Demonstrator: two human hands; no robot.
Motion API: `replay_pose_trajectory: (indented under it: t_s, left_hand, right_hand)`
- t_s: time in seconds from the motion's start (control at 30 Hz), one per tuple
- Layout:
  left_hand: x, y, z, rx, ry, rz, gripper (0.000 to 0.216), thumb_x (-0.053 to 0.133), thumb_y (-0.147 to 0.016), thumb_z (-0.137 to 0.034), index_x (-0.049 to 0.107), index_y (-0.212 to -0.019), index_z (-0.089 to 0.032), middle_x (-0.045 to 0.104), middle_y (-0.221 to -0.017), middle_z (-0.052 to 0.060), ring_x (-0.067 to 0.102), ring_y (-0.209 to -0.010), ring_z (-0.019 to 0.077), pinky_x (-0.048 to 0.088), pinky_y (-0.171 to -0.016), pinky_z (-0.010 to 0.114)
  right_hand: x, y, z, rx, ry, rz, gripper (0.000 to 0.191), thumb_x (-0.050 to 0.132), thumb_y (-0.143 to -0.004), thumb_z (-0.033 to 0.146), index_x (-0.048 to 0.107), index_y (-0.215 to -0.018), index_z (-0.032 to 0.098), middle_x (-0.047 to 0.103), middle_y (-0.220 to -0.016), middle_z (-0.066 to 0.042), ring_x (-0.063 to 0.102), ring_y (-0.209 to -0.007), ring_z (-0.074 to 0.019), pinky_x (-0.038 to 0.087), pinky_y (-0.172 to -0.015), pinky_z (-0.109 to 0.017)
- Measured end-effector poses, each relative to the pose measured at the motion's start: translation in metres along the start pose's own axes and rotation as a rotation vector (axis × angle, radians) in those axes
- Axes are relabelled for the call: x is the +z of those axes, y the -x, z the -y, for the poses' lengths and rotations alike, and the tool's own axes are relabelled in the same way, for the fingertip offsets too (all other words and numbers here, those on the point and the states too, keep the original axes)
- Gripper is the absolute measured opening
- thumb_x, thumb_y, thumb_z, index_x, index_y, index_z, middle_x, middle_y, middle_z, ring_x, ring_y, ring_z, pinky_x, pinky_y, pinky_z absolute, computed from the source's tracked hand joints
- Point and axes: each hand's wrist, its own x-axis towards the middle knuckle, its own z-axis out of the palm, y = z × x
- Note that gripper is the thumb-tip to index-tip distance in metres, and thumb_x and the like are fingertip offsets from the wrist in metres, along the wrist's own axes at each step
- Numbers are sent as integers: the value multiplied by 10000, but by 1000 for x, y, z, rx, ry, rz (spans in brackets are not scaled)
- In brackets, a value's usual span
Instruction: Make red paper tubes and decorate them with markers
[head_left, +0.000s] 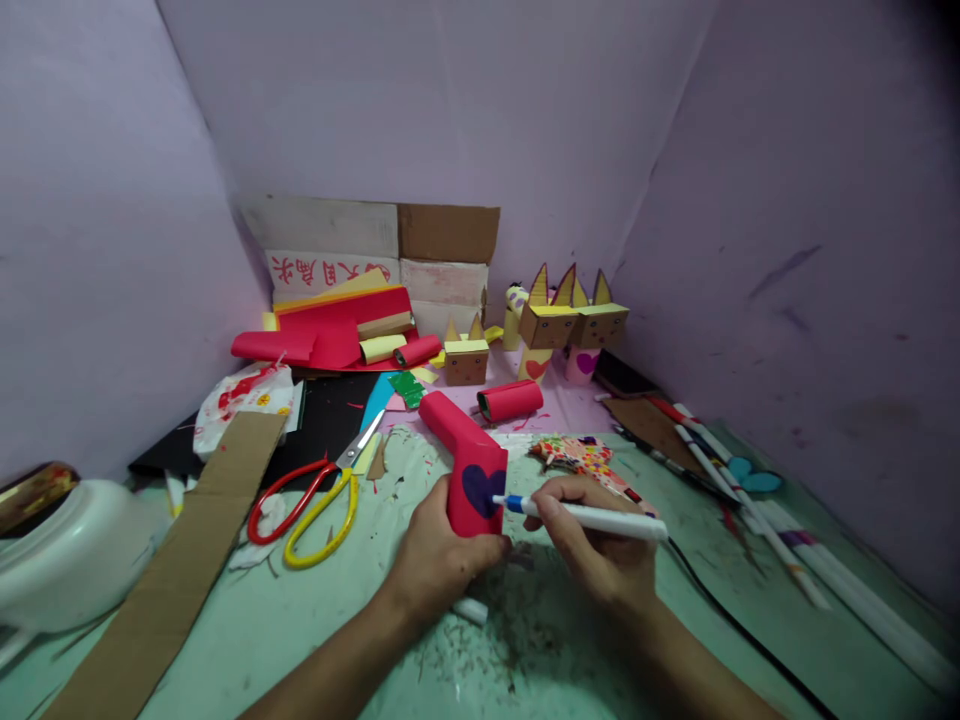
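My left hand (442, 555) is wrapped around the lower part of a red paper tube (465, 505), keeping it tilted above the table. A dark purple heart (482, 488) is on the tube's front. Another red piece (454, 420) extends from its top toward the upper left; I cannot tell whether they are joined. In my right hand (592, 540), fingers pinch a white marker (607, 520) with a blue band. Its tip meets the heart's right edge. Under my left hand lies a small white cylinder (471, 610), partly hidden.
Red-and-yellow scissors (322, 500) and a cardboard strip (180, 560) lie left. Another red tube (510, 401) lies beyond my hands, before box-headed paper figures (551, 330). Several white markers (750, 510) lie right. A black cord (735, 620) runs from near the held marker's rear.
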Motion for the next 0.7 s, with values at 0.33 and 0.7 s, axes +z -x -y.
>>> replay_pose_trajectory:
  t_s: [0.33, 0.7]
  left_hand:
    - [-1, -1, 3, 21, 10, 10, 546, 745, -538, -266, 573, -1044, -153, 623, -809, 5, 513, -716, 182, 429, -650, 288]
    - [0, 0, 1, 7, 17, 14, 533, 736, -538, -263, 567, -1032, -153, 625, -812, 11, 506, -715, 180, 430, -643, 286]
  right_hand:
    - [-1, -5, -4, -55, 42, -49, 186, 608, -880, 273, 666, -716, 210, 682, -610, 1, 637, -544, -162, 486, -545, -269]
    - [1, -1, -2, -27, 13, -60, 191, 613, -873, 282, 666, -703, 211, 680, -613, -3, 627, -546, -163, 466, -547, -275]
